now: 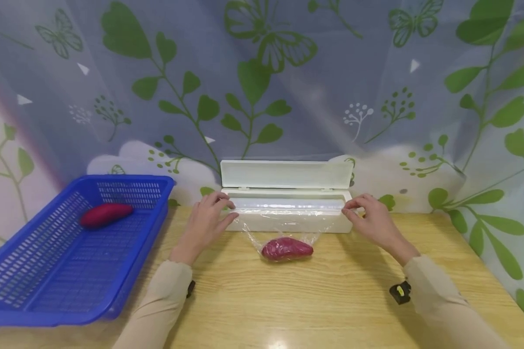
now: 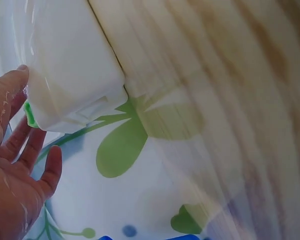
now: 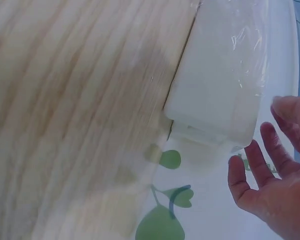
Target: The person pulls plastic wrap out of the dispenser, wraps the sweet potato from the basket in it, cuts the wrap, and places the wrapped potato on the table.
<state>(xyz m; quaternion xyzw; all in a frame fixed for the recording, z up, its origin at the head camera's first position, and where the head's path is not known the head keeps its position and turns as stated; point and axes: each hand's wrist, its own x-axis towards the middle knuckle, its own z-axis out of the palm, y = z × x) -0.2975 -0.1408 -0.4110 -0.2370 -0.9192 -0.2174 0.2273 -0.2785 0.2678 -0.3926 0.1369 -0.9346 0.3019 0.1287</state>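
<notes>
A white cling film box [image 1: 288,222] stands at the table's back with its lid [image 1: 286,174] raised. A roll of clear film [image 1: 284,203] lies inside. Film stretches over the front down to a purplish-red sweet potato [image 1: 286,249], which it covers. At the box's left end, my left hand [image 1: 207,220] has bent fingers and a thumb near the corner. A green piece [image 2: 31,115] shows by those fingers in the left wrist view. My right hand [image 1: 371,220] is at the right end, thumb and index finger close together by the corner; what lies between them is hidden.
To the left stands a blue plastic basket [image 1: 146,242] holding another red sweet potato [image 1: 106,214]. A patterned cloth [image 1: 314,97] hangs right behind the box. The wooden table [image 1: 288,300] extends in front of it.
</notes>
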